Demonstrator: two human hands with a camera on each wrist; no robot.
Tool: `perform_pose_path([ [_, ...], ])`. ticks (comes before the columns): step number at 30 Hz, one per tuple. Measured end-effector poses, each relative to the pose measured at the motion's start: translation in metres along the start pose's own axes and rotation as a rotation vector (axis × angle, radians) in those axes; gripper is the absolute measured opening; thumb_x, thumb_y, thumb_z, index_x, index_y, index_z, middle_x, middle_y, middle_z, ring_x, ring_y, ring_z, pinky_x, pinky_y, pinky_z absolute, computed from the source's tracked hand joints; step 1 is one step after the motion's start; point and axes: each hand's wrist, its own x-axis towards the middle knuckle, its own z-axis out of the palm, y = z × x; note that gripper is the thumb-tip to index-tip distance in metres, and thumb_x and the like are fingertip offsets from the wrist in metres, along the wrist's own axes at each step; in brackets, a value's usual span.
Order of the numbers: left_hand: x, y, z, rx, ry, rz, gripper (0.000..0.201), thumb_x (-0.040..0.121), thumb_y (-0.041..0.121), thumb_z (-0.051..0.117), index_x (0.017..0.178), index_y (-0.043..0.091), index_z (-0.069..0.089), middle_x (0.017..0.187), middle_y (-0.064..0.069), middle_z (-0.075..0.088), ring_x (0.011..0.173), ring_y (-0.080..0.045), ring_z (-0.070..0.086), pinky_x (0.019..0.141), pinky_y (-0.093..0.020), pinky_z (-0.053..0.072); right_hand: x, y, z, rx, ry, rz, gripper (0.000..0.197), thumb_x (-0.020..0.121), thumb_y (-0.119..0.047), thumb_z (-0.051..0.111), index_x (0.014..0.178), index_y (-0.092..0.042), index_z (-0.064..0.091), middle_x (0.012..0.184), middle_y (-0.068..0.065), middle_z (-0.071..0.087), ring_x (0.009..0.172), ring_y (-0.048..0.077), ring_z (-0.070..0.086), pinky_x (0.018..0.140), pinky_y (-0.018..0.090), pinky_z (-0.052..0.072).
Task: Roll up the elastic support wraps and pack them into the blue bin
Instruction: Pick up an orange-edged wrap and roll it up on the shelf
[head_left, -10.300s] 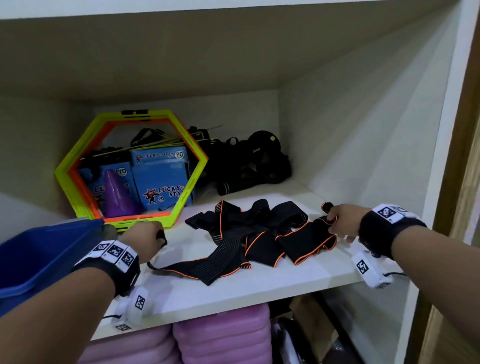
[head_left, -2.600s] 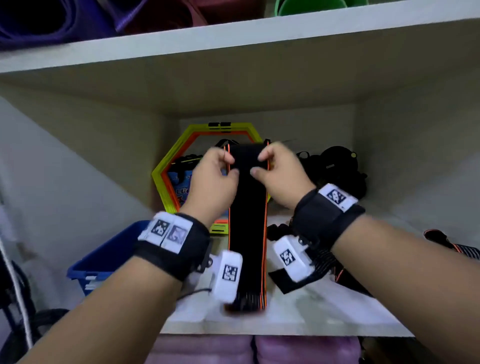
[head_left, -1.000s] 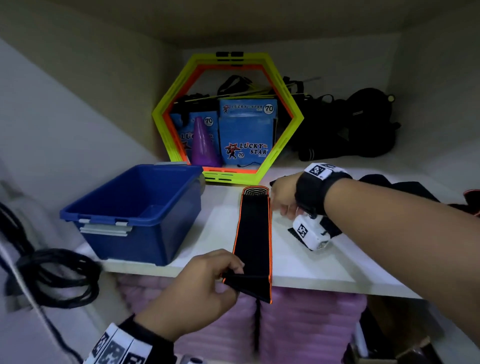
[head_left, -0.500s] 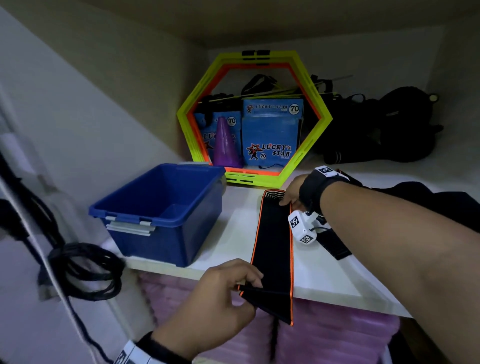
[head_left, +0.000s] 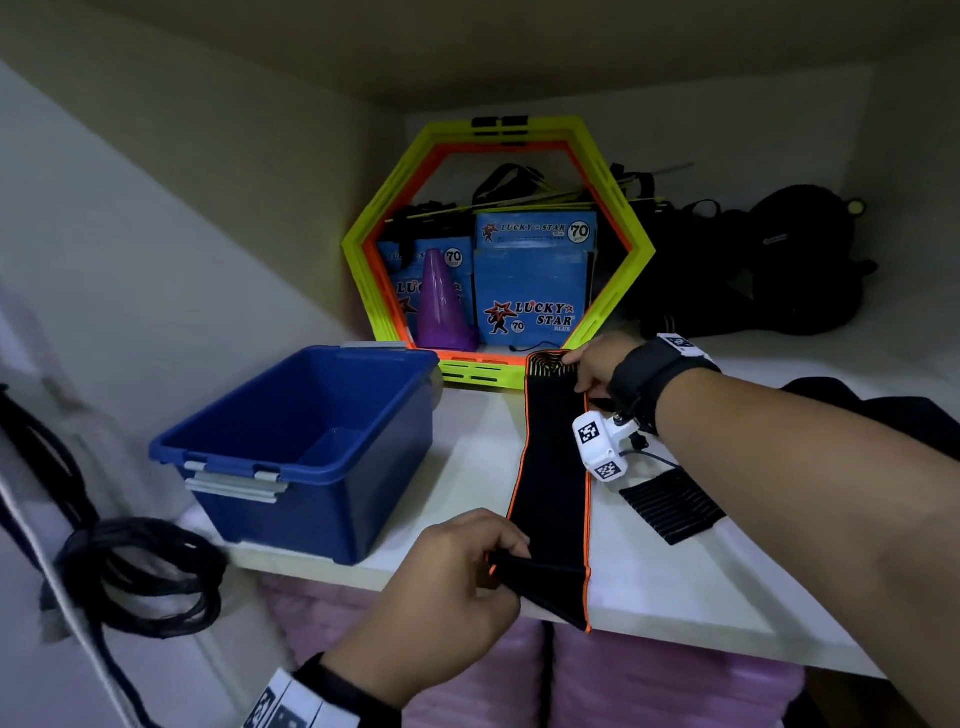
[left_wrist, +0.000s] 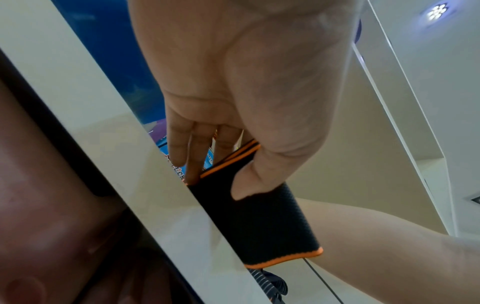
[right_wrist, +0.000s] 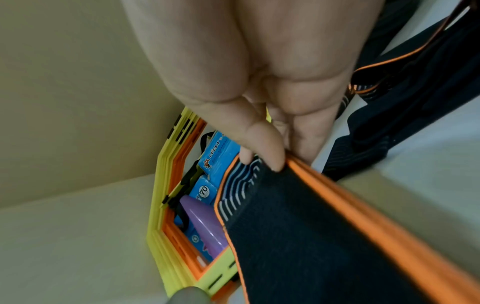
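A black elastic wrap (head_left: 550, 467) with orange edges lies stretched flat on the white shelf (head_left: 467, 467), running from the front edge toward the back. My left hand (head_left: 506, 551) pinches its near end, which hangs slightly over the shelf edge; in the left wrist view the thumb presses on the wrap (left_wrist: 259, 222). My right hand (head_left: 579, 374) pinches the far end's right edge, with the thumb on top of the wrap (right_wrist: 298, 226). The blue bin (head_left: 311, 441) stands open and empty to the left of the wrap.
More black and orange wraps (head_left: 883, 415) lie in a pile under and beyond my right forearm, and a ribbed strap end (head_left: 670, 509) lies beside the wrap. A yellow and orange hexagon frame (head_left: 498, 249) holding blue boxes and a purple cone stands at the back. Pink mats fill the lower shelf.
The wrap, which both hands held up in the air earlier, now lies stretched flat on the shelf. Over the last second both hands keep their hold and barely move.
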Motion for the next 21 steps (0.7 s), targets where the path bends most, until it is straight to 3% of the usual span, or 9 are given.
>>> perform_pose_path([
  [3, 0.004, -0.004, 0.005, 0.026, -0.016, -0.031, 0.030, 0.070, 0.002, 0.061, 0.087, 0.026, 0.068, 0.099, 0.011, 0.066, 0.082, -0.016, 0.063, 0.070, -0.035, 0.055, 0.002, 0.011, -0.005, 0.066, -0.006, -0.008, 0.024, 0.092, -0.004, 0.060, 0.112, -0.016, 0.061, 0.107, 0.010, 0.064, 0.076, 0.017, 0.063, 0.062, 0.027, 0.055],
  [6, 0.004, -0.007, 0.009, -0.005, -0.036, -0.026, 0.032, 0.070, 0.001, 0.068, 0.089, 0.027, 0.068, 0.110, 0.016, 0.059, 0.099, -0.008, 0.063, 0.075, -0.021, 0.052, -0.001, 0.019, -0.010, 0.015, -0.026, 0.041, 0.017, 0.091, -0.003, 0.059, 0.105, -0.012, 0.057, 0.103, 0.012, 0.060, 0.076, 0.021, 0.062, 0.059, 0.028, 0.053],
  [8, 0.004, -0.008, 0.010, -0.064, -0.056, -0.071, 0.035, 0.068, 0.005, 0.080, 0.092, 0.028, 0.068, 0.119, 0.020, 0.052, 0.096, -0.007, 0.062, 0.075, -0.021, 0.053, -0.004, 0.021, -0.012, 0.004, -0.062, 0.104, 0.010, 0.090, -0.002, 0.061, 0.088, -0.011, 0.056, 0.092, 0.012, 0.060, 0.073, 0.025, 0.060, 0.057, 0.031, 0.052],
  [10, 0.004, -0.010, 0.009, -0.081, -0.066, -0.118, 0.038, 0.064, 0.015, 0.088, 0.093, 0.029, 0.067, 0.118, 0.026, 0.050, 0.091, -0.012, 0.064, 0.077, -0.029, 0.057, -0.007, 0.021, -0.008, -0.047, -0.153, 0.180, 0.024, 0.093, -0.006, 0.061, 0.071, -0.008, 0.052, 0.065, 0.011, 0.060, 0.053, 0.023, 0.055, 0.049, 0.030, 0.045],
  [12, 0.003, -0.010, 0.009, -0.084, -0.068, -0.124, 0.039, 0.062, 0.020, 0.090, 0.092, 0.029, 0.067, 0.117, 0.022, 0.055, 0.089, -0.014, 0.067, 0.079, -0.035, 0.058, -0.006, 0.024, 0.000, -0.043, -0.233, 0.214, 0.029, 0.098, -0.008, 0.058, 0.069, -0.003, 0.053, 0.048, 0.009, 0.059, 0.038, 0.020, 0.054, 0.045, 0.028, 0.043],
  [13, 0.003, -0.011, 0.009, -0.090, -0.075, -0.127, 0.039, 0.062, 0.021, 0.091, 0.092, 0.029, 0.067, 0.117, 0.019, 0.057, 0.090, -0.014, 0.068, 0.081, -0.036, 0.058, -0.004, 0.024, 0.005, 0.003, -0.238, 0.214, 0.023, 0.097, -0.005, 0.058, 0.075, 0.000, 0.057, 0.049, 0.010, 0.062, 0.040, 0.020, 0.060, 0.046, 0.030, 0.049],
  [15, 0.004, -0.014, 0.008, -0.099, -0.087, -0.135, 0.042, 0.061, 0.020, 0.093, 0.093, 0.029, 0.068, 0.121, 0.012, 0.059, 0.091, -0.014, 0.070, 0.084, -0.036, 0.058, 0.001, 0.027, 0.012, 0.070, -0.214, 0.186, 0.007, 0.092, 0.001, 0.063, 0.096, 0.006, 0.063, 0.067, 0.018, 0.071, 0.061, 0.027, 0.072, 0.069, 0.042, 0.062],
  [17, 0.005, -0.016, 0.007, -0.088, -0.091, -0.123, 0.048, 0.058, 0.023, 0.095, 0.097, 0.031, 0.067, 0.122, 0.014, 0.058, 0.096, -0.012, 0.068, 0.085, -0.036, 0.057, 0.001, 0.029, 0.016, 0.063, -0.214, 0.181, 0.019, 0.090, 0.001, 0.066, 0.108, 0.008, 0.064, 0.083, 0.023, 0.073, 0.078, 0.033, 0.074, 0.089, 0.052, 0.057],
  [21, 0.004, -0.012, -0.002, -0.167, -0.186, -0.160, 0.067, 0.049, 0.035, 0.098, 0.107, 0.037, 0.065, 0.125, 0.017, 0.058, 0.118, -0.007, 0.061, 0.095, -0.030, 0.054, -0.006, 0.031, 0.011, -0.026, -0.277, 0.157, 0.034, 0.081, -0.007, 0.073, 0.111, 0.009, 0.066, 0.092, 0.022, 0.073, 0.102, 0.043, 0.070, 0.094, 0.058, 0.054],
])
